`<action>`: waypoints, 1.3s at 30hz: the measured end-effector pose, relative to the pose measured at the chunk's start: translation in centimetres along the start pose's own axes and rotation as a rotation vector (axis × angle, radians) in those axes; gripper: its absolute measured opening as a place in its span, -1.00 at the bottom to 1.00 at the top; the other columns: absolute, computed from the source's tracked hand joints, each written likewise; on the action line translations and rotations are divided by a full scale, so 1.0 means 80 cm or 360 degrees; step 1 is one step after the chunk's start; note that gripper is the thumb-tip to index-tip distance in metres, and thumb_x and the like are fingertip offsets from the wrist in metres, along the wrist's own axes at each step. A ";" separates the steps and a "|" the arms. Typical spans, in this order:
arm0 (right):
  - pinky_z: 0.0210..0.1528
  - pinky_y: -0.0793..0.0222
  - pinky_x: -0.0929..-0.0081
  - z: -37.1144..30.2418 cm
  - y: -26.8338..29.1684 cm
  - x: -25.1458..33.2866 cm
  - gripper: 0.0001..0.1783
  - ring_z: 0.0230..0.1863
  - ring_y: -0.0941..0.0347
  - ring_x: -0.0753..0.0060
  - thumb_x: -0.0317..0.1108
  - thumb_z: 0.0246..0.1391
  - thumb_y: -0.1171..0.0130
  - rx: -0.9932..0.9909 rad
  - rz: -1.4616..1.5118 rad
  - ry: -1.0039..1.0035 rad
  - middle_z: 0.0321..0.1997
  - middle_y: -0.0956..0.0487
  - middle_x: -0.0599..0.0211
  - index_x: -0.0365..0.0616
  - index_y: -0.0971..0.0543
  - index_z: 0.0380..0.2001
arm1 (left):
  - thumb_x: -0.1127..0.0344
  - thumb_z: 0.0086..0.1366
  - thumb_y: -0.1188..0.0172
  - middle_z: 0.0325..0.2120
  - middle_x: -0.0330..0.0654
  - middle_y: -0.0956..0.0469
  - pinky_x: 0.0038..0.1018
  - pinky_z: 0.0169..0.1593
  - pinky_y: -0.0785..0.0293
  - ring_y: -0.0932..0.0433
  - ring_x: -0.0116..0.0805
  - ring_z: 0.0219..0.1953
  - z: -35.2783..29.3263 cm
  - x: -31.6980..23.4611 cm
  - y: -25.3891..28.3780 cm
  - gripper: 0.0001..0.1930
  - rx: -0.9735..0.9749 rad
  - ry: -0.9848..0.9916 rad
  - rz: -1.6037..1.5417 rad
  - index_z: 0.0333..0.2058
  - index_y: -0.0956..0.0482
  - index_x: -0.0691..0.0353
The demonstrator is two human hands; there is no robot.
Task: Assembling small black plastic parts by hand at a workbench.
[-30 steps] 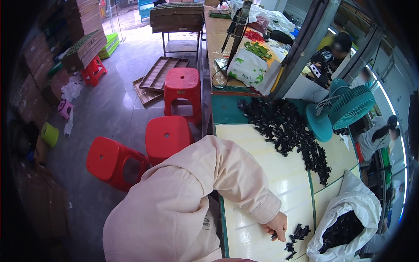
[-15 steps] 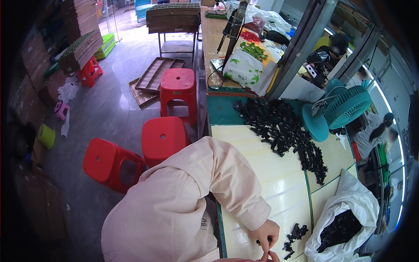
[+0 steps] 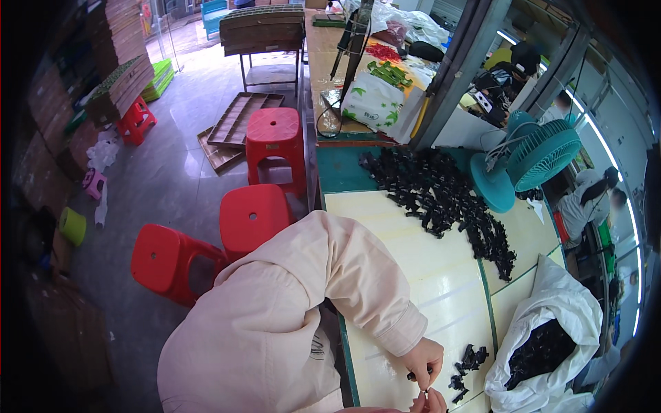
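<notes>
My left hand (image 3: 424, 359), in a pale beige sleeve (image 3: 365, 282), is closed over the cream tabletop (image 3: 385, 382) with a small black plastic part (image 3: 412, 376) in its fingers. Just below, at the lower edge, my right hand (image 3: 429, 400) has its fingertips pinched together close to the left fingertips. Whatever it pinches is too small to make out, and most of this hand is cut off. A few loose black plastic parts (image 3: 469, 359) lie to the right of my hands. Beyond them stands an open white sack (image 3: 577, 303) with more black parts inside (image 3: 540, 351).
A long heap of black parts (image 3: 441, 189) spreads over the far tabletop, beside a teal fan (image 3: 547, 155). Grey metal posts (image 3: 463, 69) rise behind. Red stools (image 3: 255, 217) and shallow trays (image 3: 241, 120) are on the floor at left. Other people (image 3: 585, 206) sit at far right.
The whole view has shifted slightly. My hands stay close together, and the black part now shows at the left side of my left fingers.
</notes>
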State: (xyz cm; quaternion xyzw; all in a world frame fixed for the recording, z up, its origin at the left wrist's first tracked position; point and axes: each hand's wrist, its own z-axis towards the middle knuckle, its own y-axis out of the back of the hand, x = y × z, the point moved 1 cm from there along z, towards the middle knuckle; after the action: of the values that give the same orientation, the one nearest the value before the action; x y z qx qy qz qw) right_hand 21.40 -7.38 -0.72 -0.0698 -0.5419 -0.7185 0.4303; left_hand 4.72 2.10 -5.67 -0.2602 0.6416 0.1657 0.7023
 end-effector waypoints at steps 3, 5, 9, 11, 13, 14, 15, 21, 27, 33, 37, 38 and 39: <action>-0.42 -0.44 0.66 -0.003 -0.003 -0.015 -0.73 -0.36 -0.50 0.54 -0.39 0.12 -0.17 0.0016 0.0029 0.0002 -0.09 -0.53 0.24 -0.07 -0.52 -0.08 | 0.32 -0.02 -0.29 -0.68 -0.24 -0.55 -0.58 -0.56 -0.35 -0.48 -0.53 -0.63 -0.010 -0.004 -0.003 -0.85 -0.0095 0.0007 0.0049 -0.53 -0.63 0.30; -0.42 -0.45 0.66 -0.003 -0.005 -0.017 -0.72 -0.36 -0.50 0.53 -0.40 0.11 -0.18 0.0003 0.0071 -0.0001 -0.09 -0.53 0.24 -0.06 -0.51 -0.08 | 0.32 -0.02 -0.30 -0.67 -0.24 -0.55 -0.58 -0.56 -0.35 -0.48 -0.54 -0.63 -0.011 -0.004 -0.003 -0.85 -0.0112 -0.0008 0.0085 -0.53 -0.63 0.30; -0.41 -0.46 0.64 -0.008 -0.003 -0.026 -0.71 -0.34 -0.51 0.50 -0.39 0.09 -0.20 0.0011 0.0032 0.0051 -0.08 -0.52 0.23 -0.05 -0.51 -0.08 | 0.30 -0.01 -0.30 -0.68 -0.24 -0.55 -0.59 -0.56 -0.35 -0.48 -0.55 -0.63 -0.007 -0.001 -0.005 -0.83 -0.0106 0.0008 0.0065 -0.52 -0.63 0.30; -0.41 -0.46 0.63 -0.018 0.000 -0.024 -0.70 -0.33 -0.51 0.50 -0.39 0.08 -0.21 -0.0029 -0.0031 0.0014 -0.07 -0.52 0.23 -0.04 -0.50 -0.08 | 0.30 0.00 -0.31 -0.68 -0.24 -0.55 -0.59 -0.57 -0.35 -0.48 -0.55 -0.63 0.000 0.003 -0.008 -0.83 -0.0008 0.0004 0.0023 -0.52 -0.64 0.30; -0.40 -0.48 0.63 -0.019 0.005 -0.023 -0.61 -0.31 -0.52 0.48 -0.40 0.09 -0.19 0.0028 -0.0002 0.0037 -0.06 -0.52 0.22 0.01 -0.44 0.01 | 0.29 0.06 -0.24 -0.65 -0.25 -0.55 -0.58 -0.54 -0.37 -0.49 -0.56 -0.60 0.002 0.002 -0.009 -0.83 0.0065 -0.0035 0.0048 -0.47 -0.63 0.31; -0.40 -0.48 0.63 -0.017 0.005 -0.021 -0.61 -0.31 -0.52 0.48 -0.40 0.09 -0.19 0.0012 -0.0025 0.0001 -0.06 -0.52 0.22 0.01 -0.44 0.01 | 0.29 0.06 -0.24 -0.65 -0.25 -0.55 -0.58 -0.54 -0.37 -0.49 -0.56 -0.60 0.003 0.002 -0.009 -0.83 0.0109 -0.0034 0.0034 -0.47 -0.63 0.31; -0.40 -0.46 0.61 -0.014 0.000 -0.014 -0.64 -0.36 -0.51 0.46 -0.46 0.01 -0.21 -0.0041 0.0006 0.0015 -0.13 -0.53 0.21 -0.06 -0.47 -0.07 | 0.29 0.07 -0.25 -0.64 -0.25 -0.56 -0.58 -0.53 -0.37 -0.49 -0.56 -0.59 0.001 -0.004 -0.008 -0.83 0.0084 -0.0042 0.0079 -0.47 -0.63 0.30; -0.34 -0.50 0.50 0.018 -0.001 0.005 -0.69 -0.36 -0.55 0.24 -0.71 -0.24 -0.25 -0.0100 0.0150 -0.0038 -0.28 -0.57 0.14 -0.26 -0.58 -0.32 | 0.28 0.15 -0.28 -0.58 -0.27 -0.57 -0.63 -0.44 -0.38 -0.45 -0.62 -0.52 -0.028 -0.022 0.003 -0.81 -0.0070 0.0157 0.0233 -0.36 -0.64 0.29; -0.40 -0.52 0.59 0.019 -0.013 0.004 -0.73 -0.41 -0.56 0.37 -0.65 -0.21 -0.28 -0.0219 0.0252 -0.0039 -0.27 -0.57 0.22 -0.24 -0.58 -0.33 | 0.32 0.15 -0.27 -0.56 -0.32 -0.56 -0.68 -0.43 -0.35 -0.41 -0.68 -0.52 -0.039 -0.028 0.012 -0.83 -0.0111 0.0433 0.0050 -0.33 -0.64 0.28; -0.34 -0.54 0.59 0.011 -0.011 0.001 -0.74 -0.36 -0.57 0.40 -0.66 -0.14 -0.24 -0.0200 0.0523 -0.0265 -0.25 -0.57 0.17 -0.30 -0.57 -0.29 | 0.41 0.10 -0.28 -0.58 -0.28 -0.53 -0.63 -0.50 -0.37 -0.46 -0.59 -0.59 -0.043 -0.031 0.000 -0.87 -0.0222 0.0086 0.0515 -0.34 -0.64 0.25; -0.24 -0.52 0.59 0.007 -0.007 -0.010 -0.82 -0.28 -0.57 0.42 -0.66 0.00 -0.14 -0.0043 0.1353 -0.0941 -0.26 -0.58 0.16 -0.42 -0.54 -0.26 | 0.49 -0.04 -0.32 -0.60 -0.19 -0.50 -0.54 -0.56 -0.42 -0.52 -0.41 -0.61 -0.036 -0.040 -0.002 -0.79 -0.0280 -0.0787 0.1350 -0.35 -0.61 0.28; -0.25 -0.52 0.60 0.006 -0.006 -0.013 -0.82 -0.30 -0.57 0.42 -0.67 0.00 -0.14 -0.0047 0.1539 -0.1078 -0.28 -0.58 0.17 -0.42 -0.54 -0.26 | 0.48 -0.05 -0.31 -0.57 -0.21 -0.50 -0.54 -0.58 -0.41 -0.51 -0.41 -0.62 -0.036 -0.040 -0.001 -0.76 -0.0268 -0.1162 0.1646 -0.32 -0.59 0.31; -0.23 -0.52 0.61 0.005 -0.003 -0.012 -0.83 -0.30 -0.57 0.44 -0.64 0.02 -0.15 -0.0037 0.1596 -0.1098 -0.30 -0.59 0.20 -0.42 -0.53 -0.25 | 0.48 -0.08 -0.29 -0.55 -0.21 -0.50 -0.55 -0.61 -0.38 -0.49 -0.42 -0.62 -0.038 -0.047 -0.001 -0.71 -0.0190 -0.1260 0.1719 -0.30 -0.58 0.34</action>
State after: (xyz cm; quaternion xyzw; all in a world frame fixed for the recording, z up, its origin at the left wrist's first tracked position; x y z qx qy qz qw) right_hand 21.68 -6.50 -1.29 -0.5499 -0.5434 -0.3702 0.5151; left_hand 1.84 0.63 -2.10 0.1393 0.3655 0.6119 0.6875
